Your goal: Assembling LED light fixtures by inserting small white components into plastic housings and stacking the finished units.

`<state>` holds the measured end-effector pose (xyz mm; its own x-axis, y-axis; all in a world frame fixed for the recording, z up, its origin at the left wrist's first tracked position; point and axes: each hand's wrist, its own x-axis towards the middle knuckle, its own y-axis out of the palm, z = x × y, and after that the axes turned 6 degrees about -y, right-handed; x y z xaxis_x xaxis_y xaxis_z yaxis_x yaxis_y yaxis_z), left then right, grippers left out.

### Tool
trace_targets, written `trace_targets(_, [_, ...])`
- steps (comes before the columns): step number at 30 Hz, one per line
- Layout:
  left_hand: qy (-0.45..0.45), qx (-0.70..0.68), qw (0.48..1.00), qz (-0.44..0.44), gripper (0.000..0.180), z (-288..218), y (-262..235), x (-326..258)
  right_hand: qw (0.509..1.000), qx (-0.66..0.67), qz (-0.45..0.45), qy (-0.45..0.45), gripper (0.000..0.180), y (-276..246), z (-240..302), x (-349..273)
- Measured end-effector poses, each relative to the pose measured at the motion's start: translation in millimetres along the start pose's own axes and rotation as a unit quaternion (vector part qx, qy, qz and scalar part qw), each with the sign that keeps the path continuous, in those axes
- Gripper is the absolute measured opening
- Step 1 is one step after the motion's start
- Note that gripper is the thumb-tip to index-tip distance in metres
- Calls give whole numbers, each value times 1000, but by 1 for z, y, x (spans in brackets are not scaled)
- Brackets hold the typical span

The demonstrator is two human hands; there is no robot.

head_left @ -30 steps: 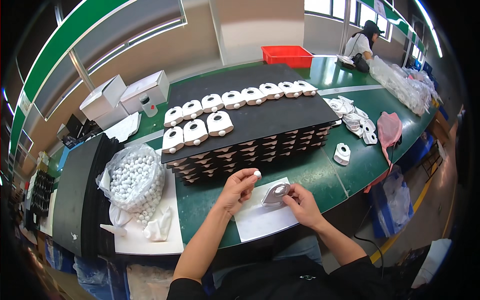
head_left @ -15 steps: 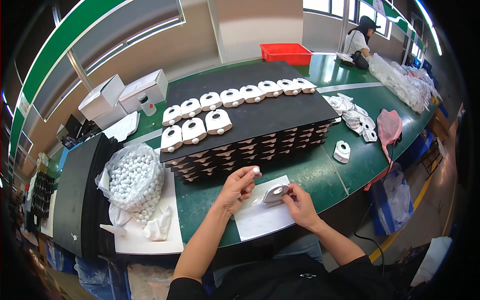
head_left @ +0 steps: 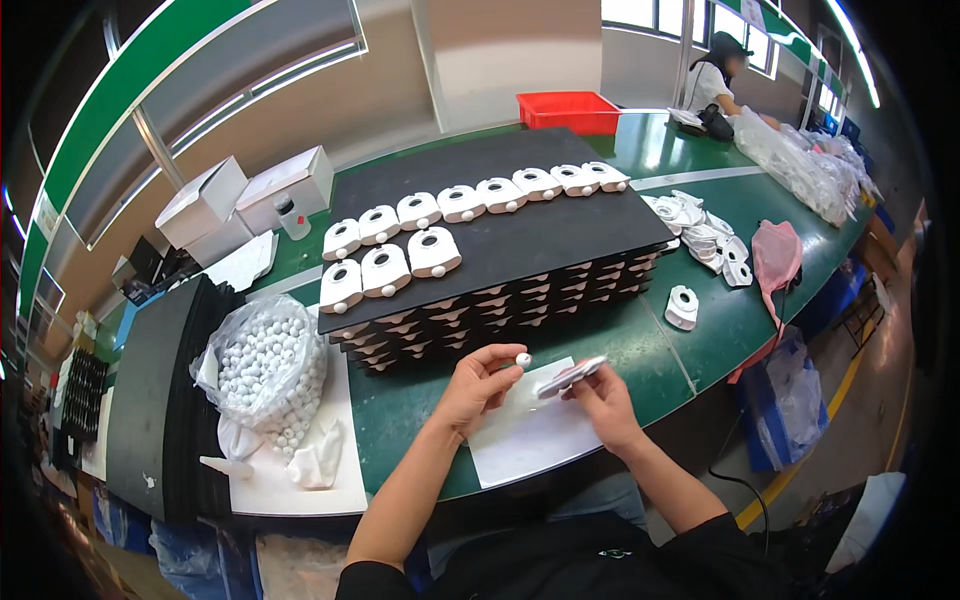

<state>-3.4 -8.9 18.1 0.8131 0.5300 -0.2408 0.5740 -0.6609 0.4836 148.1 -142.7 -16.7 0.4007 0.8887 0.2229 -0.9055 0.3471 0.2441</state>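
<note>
Several black trays (head_left: 520, 240) are stacked at frame centre. Below them, a flat grey-white housing (head_left: 570, 376) is gripped by the right hand (head_left: 600, 405); a small white ball (head_left: 522, 359) is pinched by the left hand (head_left: 478, 385). The ball is best aligned squarely before pressing.

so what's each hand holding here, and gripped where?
Left hand pinches a small white ball at its fingertips. Right hand holds a flat white housing by its near edge, tilted.

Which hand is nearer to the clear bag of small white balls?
Left. The left hand lies just right of the bag of white balls; the right hand is farther right still.
</note>
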Motion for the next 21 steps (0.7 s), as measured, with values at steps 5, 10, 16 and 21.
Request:
trace_targets(5, [36,134,990,-14,24,4,6,1,968,229,-25,103,21,-2,6,12])
trace_targets(10, [58,191,980,-18,23,6,8,2,966,232,-22,112,22,-3,3,12])
trace_targets(16, [80,214,973,-16,24,10,5,3,971,210,-16,109,22,0,3,12])
trace_targets(21, [96,201,974,-26,27,10,9,5,978,172,-37,112,21,7,11,12])
